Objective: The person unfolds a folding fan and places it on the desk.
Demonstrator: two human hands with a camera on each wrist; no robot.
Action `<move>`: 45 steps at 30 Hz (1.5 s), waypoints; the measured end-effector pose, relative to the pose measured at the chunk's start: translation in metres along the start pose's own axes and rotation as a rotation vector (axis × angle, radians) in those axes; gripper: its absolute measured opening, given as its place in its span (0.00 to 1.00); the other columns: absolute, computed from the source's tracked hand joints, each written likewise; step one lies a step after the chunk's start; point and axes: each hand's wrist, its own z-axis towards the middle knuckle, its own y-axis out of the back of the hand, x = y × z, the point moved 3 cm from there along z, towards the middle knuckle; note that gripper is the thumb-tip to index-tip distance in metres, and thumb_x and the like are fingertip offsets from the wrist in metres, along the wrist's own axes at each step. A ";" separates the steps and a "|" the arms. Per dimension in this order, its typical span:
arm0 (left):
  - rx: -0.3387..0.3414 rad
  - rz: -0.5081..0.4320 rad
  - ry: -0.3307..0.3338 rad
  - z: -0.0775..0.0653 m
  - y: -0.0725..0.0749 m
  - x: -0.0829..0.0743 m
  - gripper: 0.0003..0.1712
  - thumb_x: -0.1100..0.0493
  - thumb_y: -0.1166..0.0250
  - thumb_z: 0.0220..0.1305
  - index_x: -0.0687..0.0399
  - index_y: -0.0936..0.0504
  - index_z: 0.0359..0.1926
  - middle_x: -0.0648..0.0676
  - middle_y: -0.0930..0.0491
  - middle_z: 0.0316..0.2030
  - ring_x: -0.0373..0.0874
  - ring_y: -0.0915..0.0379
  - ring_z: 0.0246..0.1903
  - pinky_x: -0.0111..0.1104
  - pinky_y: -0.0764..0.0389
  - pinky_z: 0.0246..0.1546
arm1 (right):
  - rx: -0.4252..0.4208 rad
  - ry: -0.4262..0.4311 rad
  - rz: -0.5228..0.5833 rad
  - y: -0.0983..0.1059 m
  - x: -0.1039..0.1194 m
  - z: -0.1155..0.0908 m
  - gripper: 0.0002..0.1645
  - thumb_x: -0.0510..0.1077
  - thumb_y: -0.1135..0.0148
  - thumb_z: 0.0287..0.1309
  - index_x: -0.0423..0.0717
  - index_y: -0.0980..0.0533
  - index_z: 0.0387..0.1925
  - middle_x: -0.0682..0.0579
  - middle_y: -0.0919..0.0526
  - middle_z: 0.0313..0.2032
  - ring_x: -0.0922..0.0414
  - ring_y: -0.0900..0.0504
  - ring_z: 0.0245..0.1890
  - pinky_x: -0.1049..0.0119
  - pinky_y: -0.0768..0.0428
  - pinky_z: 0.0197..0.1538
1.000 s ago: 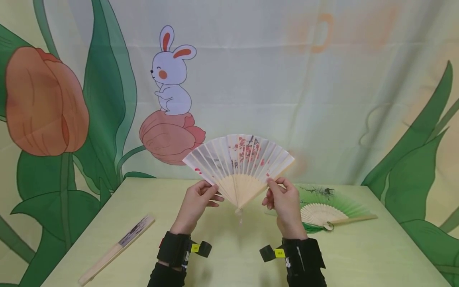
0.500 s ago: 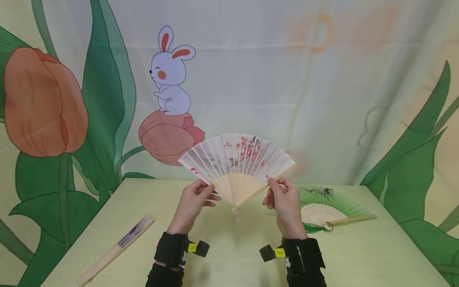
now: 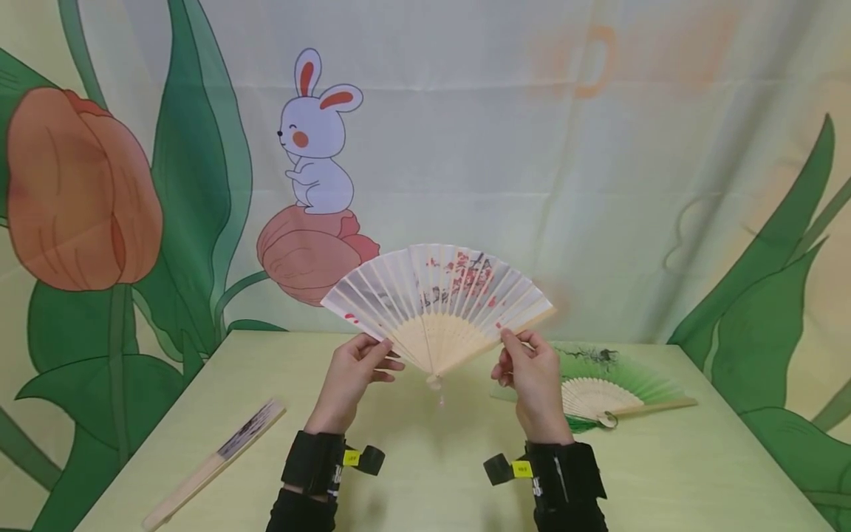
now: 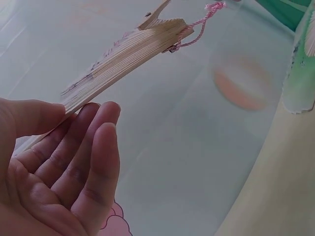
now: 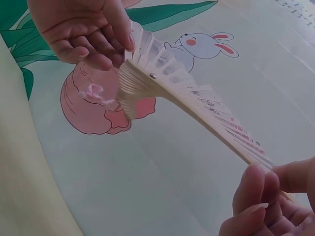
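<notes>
Spread wide above the table, a white folding fan (image 3: 435, 295) with red blossoms and pale wooden ribs faces away from me in the head view. My left hand (image 3: 355, 377) pinches its left outer rib between thumb and fingers. The right outer rib is pinched by my right hand (image 3: 530, 380). From the pivot at the bottom hangs a pink cord (image 5: 98, 94). In the left wrist view the fan's ribs (image 4: 133, 56) appear nearly edge-on, with the left thumb (image 4: 42, 117) on the rib. The right wrist view shows both hands at opposite ends of the fan.
A green folding fan (image 3: 625, 377) lies spread on the table (image 3: 425, 488) at the right, with a green tassel (image 3: 582, 423). At the left lies a closed folding fan (image 3: 216, 462). Behind the table hangs a printed cloth (image 3: 465, 148) with a rabbit and tulips.
The white fan has spread wider and risen slightly. My left hand has moved left with its outer rib; my right hand has shifted slightly to the right.
</notes>
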 end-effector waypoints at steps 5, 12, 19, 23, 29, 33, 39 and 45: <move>0.001 -0.001 0.003 0.000 0.000 0.000 0.16 0.57 0.38 0.69 0.64 0.21 0.51 0.61 0.16 0.39 0.51 0.17 0.36 0.36 0.16 0.36 | -0.002 -0.006 0.008 0.001 0.001 0.000 0.15 0.47 0.40 0.68 0.40 0.33 0.34 0.54 0.27 0.18 0.59 0.24 0.14 0.70 0.29 0.20; -0.013 -0.027 -0.009 0.000 0.000 0.000 0.14 0.58 0.39 0.70 0.62 0.21 0.51 0.69 0.19 0.43 0.49 0.17 0.35 0.36 0.16 0.36 | -0.031 -0.006 0.023 0.003 0.001 0.000 0.17 0.48 0.39 0.67 0.40 0.32 0.34 0.54 0.27 0.18 0.59 0.25 0.14 0.68 0.25 0.23; -0.038 -0.048 -0.030 -0.001 -0.003 -0.001 0.13 0.57 0.40 0.71 0.62 0.22 0.50 0.70 0.21 0.43 0.49 0.17 0.35 0.36 0.17 0.34 | -0.028 0.006 0.092 0.003 0.001 0.000 0.16 0.47 0.40 0.68 0.40 0.34 0.33 0.53 0.26 0.19 0.59 0.25 0.13 0.69 0.27 0.21; -0.046 -0.051 -0.041 -0.001 -0.003 -0.002 0.14 0.56 0.40 0.71 0.62 0.22 0.50 0.69 0.21 0.43 0.50 0.17 0.35 0.36 0.17 0.34 | -0.029 0.013 0.130 0.003 0.001 0.000 0.16 0.47 0.40 0.68 0.40 0.33 0.32 0.53 0.24 0.21 0.59 0.24 0.14 0.69 0.26 0.21; -0.093 -0.090 -0.065 -0.002 -0.003 -0.003 0.14 0.55 0.39 0.70 0.60 0.22 0.49 0.65 0.19 0.40 0.49 0.18 0.34 0.35 0.17 0.32 | -0.035 0.009 0.136 0.004 0.002 0.000 0.17 0.49 0.42 0.69 0.41 0.35 0.33 0.52 0.19 0.26 0.58 0.21 0.16 0.69 0.24 0.23; -0.115 -0.114 -0.084 -0.002 -0.004 -0.004 0.15 0.54 0.38 0.69 0.60 0.22 0.49 0.66 0.19 0.40 0.49 0.17 0.33 0.34 0.18 0.30 | -0.048 0.014 0.174 0.004 0.002 -0.001 0.17 0.49 0.43 0.69 0.41 0.35 0.34 0.51 0.17 0.28 0.58 0.20 0.17 0.69 0.23 0.24; -0.129 -0.124 -0.072 -0.003 -0.004 -0.003 0.14 0.55 0.37 0.69 0.60 0.21 0.49 0.62 0.19 0.38 0.48 0.18 0.32 0.33 0.19 0.28 | -0.058 0.016 0.204 0.004 0.002 -0.002 0.16 0.49 0.43 0.70 0.41 0.34 0.35 0.52 0.18 0.28 0.58 0.19 0.18 0.69 0.23 0.24; -0.164 -0.126 -0.028 -0.002 0.004 0.000 0.16 0.53 0.37 0.69 0.59 0.22 0.51 0.59 0.19 0.38 0.47 0.18 0.33 0.31 0.20 0.28 | -0.077 -0.002 0.220 0.007 -0.003 0.000 0.14 0.48 0.45 0.71 0.41 0.33 0.36 0.52 0.18 0.27 0.59 0.19 0.18 0.69 0.24 0.25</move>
